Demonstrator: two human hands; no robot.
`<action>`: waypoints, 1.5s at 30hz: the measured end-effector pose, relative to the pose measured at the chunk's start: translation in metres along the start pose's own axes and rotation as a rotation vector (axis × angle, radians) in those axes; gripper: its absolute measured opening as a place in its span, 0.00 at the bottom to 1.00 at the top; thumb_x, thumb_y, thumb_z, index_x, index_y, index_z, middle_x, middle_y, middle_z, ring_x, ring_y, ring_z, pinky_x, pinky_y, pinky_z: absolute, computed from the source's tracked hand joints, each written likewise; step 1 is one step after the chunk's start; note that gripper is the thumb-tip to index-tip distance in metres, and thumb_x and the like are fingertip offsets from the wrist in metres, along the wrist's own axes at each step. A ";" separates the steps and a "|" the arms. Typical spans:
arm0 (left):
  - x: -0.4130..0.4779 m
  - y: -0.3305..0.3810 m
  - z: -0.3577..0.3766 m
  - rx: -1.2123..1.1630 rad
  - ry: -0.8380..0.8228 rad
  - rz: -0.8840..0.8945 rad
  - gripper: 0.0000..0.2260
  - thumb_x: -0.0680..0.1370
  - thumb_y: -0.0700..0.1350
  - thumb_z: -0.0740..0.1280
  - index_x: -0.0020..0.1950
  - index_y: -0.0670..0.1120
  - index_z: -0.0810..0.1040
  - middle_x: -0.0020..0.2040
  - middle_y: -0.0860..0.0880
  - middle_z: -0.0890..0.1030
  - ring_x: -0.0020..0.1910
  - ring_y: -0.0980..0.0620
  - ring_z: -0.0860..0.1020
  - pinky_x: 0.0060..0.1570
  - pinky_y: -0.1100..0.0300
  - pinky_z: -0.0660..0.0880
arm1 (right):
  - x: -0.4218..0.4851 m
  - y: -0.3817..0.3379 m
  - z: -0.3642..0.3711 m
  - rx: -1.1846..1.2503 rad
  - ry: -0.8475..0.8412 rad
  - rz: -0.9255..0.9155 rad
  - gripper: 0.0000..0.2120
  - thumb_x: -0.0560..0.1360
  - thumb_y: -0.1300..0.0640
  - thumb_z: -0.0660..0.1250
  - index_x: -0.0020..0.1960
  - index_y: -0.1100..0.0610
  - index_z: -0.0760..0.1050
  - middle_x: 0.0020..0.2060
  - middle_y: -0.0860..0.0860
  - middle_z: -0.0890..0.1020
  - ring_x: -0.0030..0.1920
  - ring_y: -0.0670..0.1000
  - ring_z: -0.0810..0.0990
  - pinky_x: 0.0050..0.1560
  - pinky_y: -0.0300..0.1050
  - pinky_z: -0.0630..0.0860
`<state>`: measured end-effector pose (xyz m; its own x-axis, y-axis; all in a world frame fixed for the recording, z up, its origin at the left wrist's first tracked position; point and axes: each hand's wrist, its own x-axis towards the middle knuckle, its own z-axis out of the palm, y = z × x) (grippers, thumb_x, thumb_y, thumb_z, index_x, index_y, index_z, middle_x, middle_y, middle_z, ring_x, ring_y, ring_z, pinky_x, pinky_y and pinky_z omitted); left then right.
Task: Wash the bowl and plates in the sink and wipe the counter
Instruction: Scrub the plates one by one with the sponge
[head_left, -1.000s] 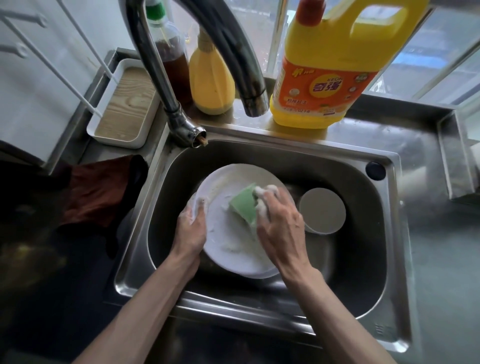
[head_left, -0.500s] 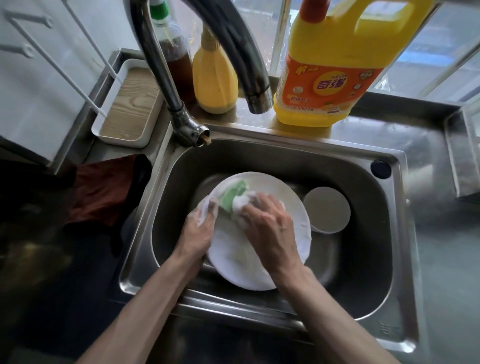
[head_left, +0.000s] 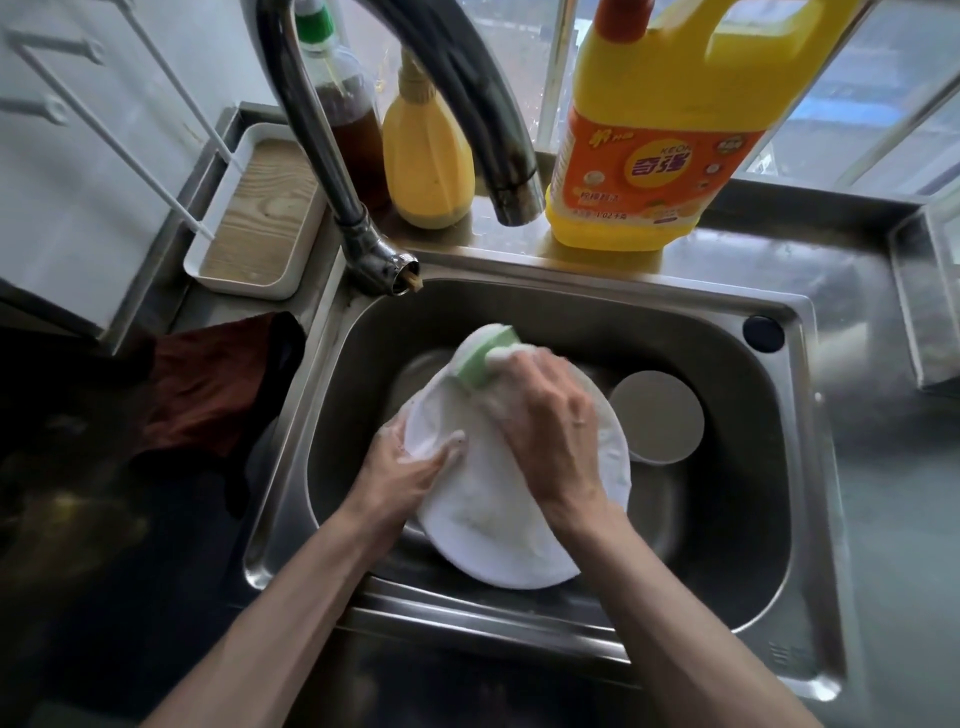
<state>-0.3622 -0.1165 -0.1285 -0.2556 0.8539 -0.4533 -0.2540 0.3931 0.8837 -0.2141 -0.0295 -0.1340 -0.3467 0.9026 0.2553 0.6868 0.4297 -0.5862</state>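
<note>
The steel counter (head_left: 893, 519) spreads off to the right, well beyond the right hand's fingers, and the sink (head_left: 727, 519) surrounds both hands. Beyond the fingertips stand the yellow detergent jug (head_left: 654, 156) and the faucet (head_left: 467, 104), whose spout hangs above and past the sponge; no water can be seen running. The white plate (head_left: 498, 519) is inside the sink, foamy and tilted up off the basin floor. As seen from the head camera its long axis runs from far-left to near-right, so most of its face lies on the person's side of the right fingers. A dark red cloth (head_left: 208, 395) lies outside the sink, well to the left of the left fingers. The bowl (head_left: 657, 418), a round grey shape, sits just right of the right knuckles, partly tucked behind the plate's edge. The left hand (head_left: 405, 462) grips the plate's left rim, its thumb (head_left: 447, 447) laid across the face and the other fingers hidden behind. The right hand (head_left: 550, 415) has its sudsy fingers (head_left: 514, 358) curled round the green sponge (head_left: 483, 358), pressing it onto the plate's far rim. The next stroke would probably draw back along that axis. The right hand is nearer the bowl, and the left is nearer the cloth.
</note>
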 end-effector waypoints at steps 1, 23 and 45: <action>0.000 0.001 -0.001 0.014 0.007 0.008 0.17 0.77 0.37 0.73 0.66 0.43 0.78 0.54 0.38 0.85 0.52 0.41 0.85 0.51 0.49 0.84 | 0.002 0.005 -0.003 -0.029 0.064 0.097 0.10 0.76 0.57 0.74 0.57 0.53 0.79 0.50 0.50 0.80 0.48 0.53 0.77 0.47 0.49 0.75; 0.007 0.015 -0.001 0.090 -0.001 0.102 0.24 0.70 0.47 0.77 0.65 0.48 0.80 0.55 0.44 0.86 0.54 0.45 0.85 0.50 0.54 0.83 | -0.001 -0.020 0.011 0.036 -0.081 -0.187 0.06 0.78 0.59 0.69 0.53 0.58 0.81 0.48 0.53 0.80 0.49 0.57 0.77 0.49 0.51 0.74; -0.001 0.019 -0.003 0.332 0.017 -0.031 0.06 0.78 0.39 0.74 0.53 0.47 0.83 0.45 0.47 0.87 0.45 0.50 0.86 0.41 0.60 0.82 | 0.015 0.028 -0.039 0.201 -0.187 0.159 0.21 0.76 0.60 0.70 0.62 0.41 0.68 0.49 0.40 0.79 0.48 0.50 0.79 0.46 0.45 0.72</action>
<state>-0.3697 -0.1111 -0.1116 -0.2687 0.8352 -0.4798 0.0553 0.5106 0.8580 -0.1749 -0.0029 -0.1167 -0.3697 0.9290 0.0135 0.6083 0.2530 -0.7523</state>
